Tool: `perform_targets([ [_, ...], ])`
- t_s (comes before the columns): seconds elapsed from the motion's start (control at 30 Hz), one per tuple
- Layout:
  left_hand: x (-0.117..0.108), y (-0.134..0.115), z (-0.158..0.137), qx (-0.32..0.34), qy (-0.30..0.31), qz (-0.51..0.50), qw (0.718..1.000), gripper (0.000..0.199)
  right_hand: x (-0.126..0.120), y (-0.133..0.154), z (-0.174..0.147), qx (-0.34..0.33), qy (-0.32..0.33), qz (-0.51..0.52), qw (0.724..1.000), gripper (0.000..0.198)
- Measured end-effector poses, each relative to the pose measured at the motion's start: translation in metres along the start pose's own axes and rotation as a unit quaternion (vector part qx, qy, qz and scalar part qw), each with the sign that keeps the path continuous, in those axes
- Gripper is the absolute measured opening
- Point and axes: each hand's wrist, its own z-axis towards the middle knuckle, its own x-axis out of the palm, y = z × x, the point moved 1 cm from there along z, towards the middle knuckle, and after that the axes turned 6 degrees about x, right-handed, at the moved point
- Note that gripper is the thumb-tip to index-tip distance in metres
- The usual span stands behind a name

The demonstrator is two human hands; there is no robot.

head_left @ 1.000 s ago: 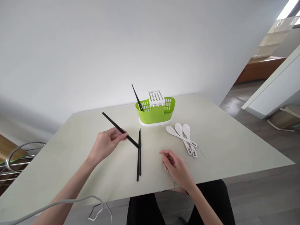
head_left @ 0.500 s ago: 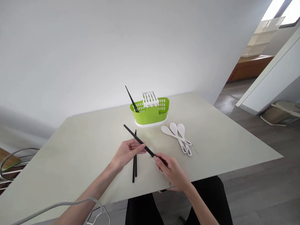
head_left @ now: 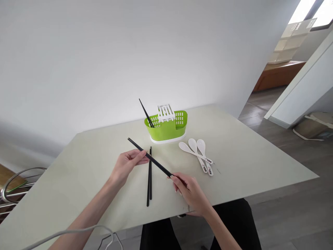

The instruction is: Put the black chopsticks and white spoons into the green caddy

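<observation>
A pair of black chopsticks (head_left: 158, 165) slants over the table between my two hands. My left hand (head_left: 131, 162) pinches it toward the thin upper end, and my right hand (head_left: 186, 185) closes on the thick lower end. Beneath the held pair, two more black chopsticks (head_left: 149, 180) lie on the table. Behind stands a green cutlery holder (head_left: 166, 131) with a white base and a white slotted rack on top. Black chopsticks (head_left: 145, 113) lean in its left compartment. Three white spoons (head_left: 194, 149) lie crossed to the right of my hands.
The pale table (head_left: 99, 163) meets a white wall (head_left: 117, 62) at its back. A grey cable (head_left: 78, 230) crosses the lower left, near my left forearm. At the far left is a metal rack (head_left: 15, 187). My legs are under the front edge.
My left hand has slid left, toward the thin end of the held chopsticks, which lie at a slightly flatter slant. My right hand keeps its grip. The view has shifted slightly.
</observation>
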Motion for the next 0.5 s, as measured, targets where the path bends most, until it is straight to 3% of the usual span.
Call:
perform_targets([
  [0.13, -0.031, -0.031, 0.034, 0.056, -0.102, -0.007, 0.993, 0.039, 0.0, 0.001, -0.001, -0.002, -0.006, 0.016, 1.0, 0.047],
  [0.27, -0.065, -0.076, 0.078, 0.161, -0.195, -0.039, 0.967, 0.028, 0.0, 0.001, -0.001, 0.005, 0.004, 0.022, 1.0, 0.046],
  [0.37, -0.079, -0.101, 0.106, 0.195, -0.226, -0.011, 0.954, 0.027, 0.001, 0.001, -0.001, 0.007, 0.007, 0.017, 1.0, 0.046],
  [0.5, -0.074, -0.113, 0.132, 0.197, -0.221, 0.066, 0.953, 0.027, 0.001, 0.002, -0.002, 0.009, 0.005, 0.013, 1.0, 0.048],
])
